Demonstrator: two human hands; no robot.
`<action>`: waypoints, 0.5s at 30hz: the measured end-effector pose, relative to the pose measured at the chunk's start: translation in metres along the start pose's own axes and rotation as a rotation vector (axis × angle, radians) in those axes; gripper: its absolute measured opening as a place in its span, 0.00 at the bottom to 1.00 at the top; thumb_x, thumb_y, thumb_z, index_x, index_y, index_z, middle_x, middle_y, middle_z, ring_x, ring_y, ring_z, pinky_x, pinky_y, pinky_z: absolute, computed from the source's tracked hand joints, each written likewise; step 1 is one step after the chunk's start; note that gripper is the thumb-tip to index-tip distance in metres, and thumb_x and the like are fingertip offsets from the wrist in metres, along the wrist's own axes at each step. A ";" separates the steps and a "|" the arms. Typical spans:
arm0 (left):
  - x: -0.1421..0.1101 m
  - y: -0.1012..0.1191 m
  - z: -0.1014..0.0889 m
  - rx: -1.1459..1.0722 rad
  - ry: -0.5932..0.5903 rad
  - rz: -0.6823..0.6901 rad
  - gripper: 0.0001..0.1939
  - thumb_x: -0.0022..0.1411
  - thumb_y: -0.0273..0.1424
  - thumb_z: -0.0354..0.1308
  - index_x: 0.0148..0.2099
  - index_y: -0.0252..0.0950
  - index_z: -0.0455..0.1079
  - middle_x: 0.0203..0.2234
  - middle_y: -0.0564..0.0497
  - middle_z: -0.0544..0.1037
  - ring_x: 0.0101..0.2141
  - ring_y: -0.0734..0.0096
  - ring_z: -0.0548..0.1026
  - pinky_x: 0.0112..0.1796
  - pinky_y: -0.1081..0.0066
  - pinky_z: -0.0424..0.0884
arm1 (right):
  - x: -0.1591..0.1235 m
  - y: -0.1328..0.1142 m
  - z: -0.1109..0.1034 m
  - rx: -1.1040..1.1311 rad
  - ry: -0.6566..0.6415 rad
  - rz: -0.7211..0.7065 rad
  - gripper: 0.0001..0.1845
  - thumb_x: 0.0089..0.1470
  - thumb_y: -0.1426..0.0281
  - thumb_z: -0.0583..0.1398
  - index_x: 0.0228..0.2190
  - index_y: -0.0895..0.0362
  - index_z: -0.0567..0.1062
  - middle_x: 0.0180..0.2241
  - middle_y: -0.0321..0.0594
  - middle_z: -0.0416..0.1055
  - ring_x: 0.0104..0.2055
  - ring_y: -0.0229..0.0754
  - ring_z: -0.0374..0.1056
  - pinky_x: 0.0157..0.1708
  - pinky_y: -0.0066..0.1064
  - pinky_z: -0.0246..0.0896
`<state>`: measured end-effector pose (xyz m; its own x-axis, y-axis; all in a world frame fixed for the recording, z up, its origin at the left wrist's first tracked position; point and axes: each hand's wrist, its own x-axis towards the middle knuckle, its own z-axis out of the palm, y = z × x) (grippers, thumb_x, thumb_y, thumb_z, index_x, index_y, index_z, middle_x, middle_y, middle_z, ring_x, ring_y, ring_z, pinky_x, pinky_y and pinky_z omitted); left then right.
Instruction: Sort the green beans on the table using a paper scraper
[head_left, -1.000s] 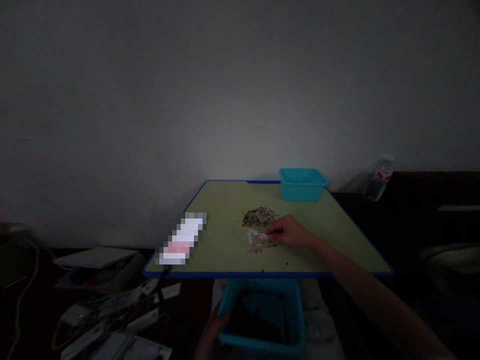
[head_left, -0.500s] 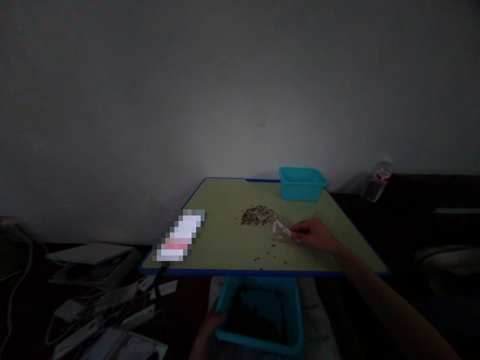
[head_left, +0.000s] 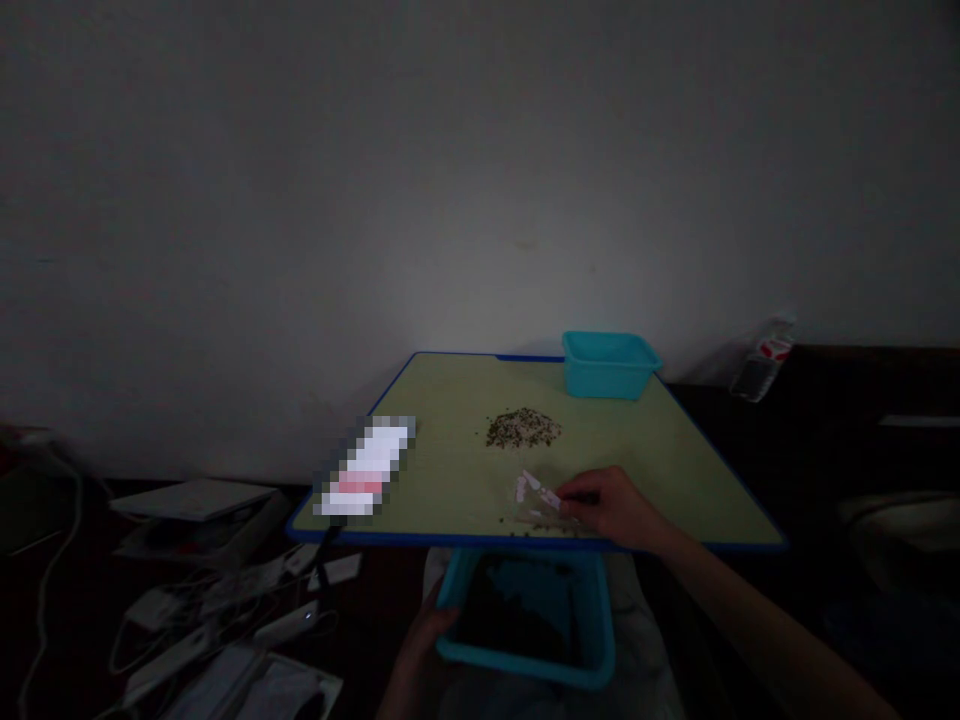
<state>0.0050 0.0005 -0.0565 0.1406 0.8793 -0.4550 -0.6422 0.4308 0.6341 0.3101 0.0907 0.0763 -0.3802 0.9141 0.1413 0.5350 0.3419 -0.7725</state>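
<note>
The scene is dim. My right hand is closed on a small clear card with pink marks, pressed against the green table near its front edge. A few dark grains lie along that edge by the card. A pile of small dark grains sits further back on the table. My left hand grips the left rim of a teal tub held below the table's front edge, with dark contents inside.
A second teal tub stands at the table's back right corner. A blurred white and pink packet lies at the table's left. Papers and cables litter the floor at left. A plastic bottle leans at the right.
My right hand has drawn the card from beside the grain pile toward the table's front edge, above the tub. The left hand has stayed on the tub's rim.
</note>
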 end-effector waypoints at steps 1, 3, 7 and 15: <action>-0.002 0.001 0.002 0.006 0.015 -0.004 0.29 0.43 0.38 0.76 0.50 0.41 0.85 0.43 0.43 0.92 0.63 0.27 0.76 0.60 0.43 0.73 | -0.001 -0.002 0.002 0.008 -0.005 -0.003 0.11 0.59 0.68 0.65 0.37 0.55 0.90 0.32 0.40 0.84 0.34 0.46 0.78 0.34 0.31 0.68; -0.006 0.005 0.006 0.031 0.026 -0.013 0.29 0.44 0.39 0.75 0.52 0.41 0.84 0.43 0.42 0.92 0.62 0.26 0.76 0.58 0.42 0.74 | -0.002 -0.004 0.004 0.013 -0.012 -0.009 0.11 0.59 0.68 0.65 0.37 0.54 0.90 0.32 0.40 0.84 0.33 0.45 0.78 0.33 0.31 0.68; -0.010 0.012 0.011 0.085 -0.004 -0.025 0.32 0.46 0.41 0.75 0.54 0.40 0.83 0.46 0.39 0.90 0.59 0.23 0.78 0.54 0.39 0.75 | -0.004 -0.006 0.005 0.008 -0.024 -0.019 0.11 0.59 0.68 0.65 0.38 0.53 0.90 0.33 0.40 0.85 0.33 0.45 0.78 0.33 0.32 0.68; -0.009 0.013 0.012 0.073 -0.011 0.005 0.31 0.44 0.41 0.76 0.52 0.40 0.84 0.45 0.40 0.91 0.60 0.23 0.78 0.59 0.38 0.71 | -0.002 -0.014 -0.001 0.016 -0.030 -0.054 0.11 0.61 0.67 0.65 0.39 0.52 0.90 0.34 0.40 0.85 0.34 0.44 0.79 0.34 0.31 0.69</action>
<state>0.0046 0.0006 -0.0365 0.1461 0.8833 -0.4454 -0.5865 0.4399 0.6801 0.3038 0.0841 0.0872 -0.4307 0.8874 0.1642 0.5011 0.3865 -0.7743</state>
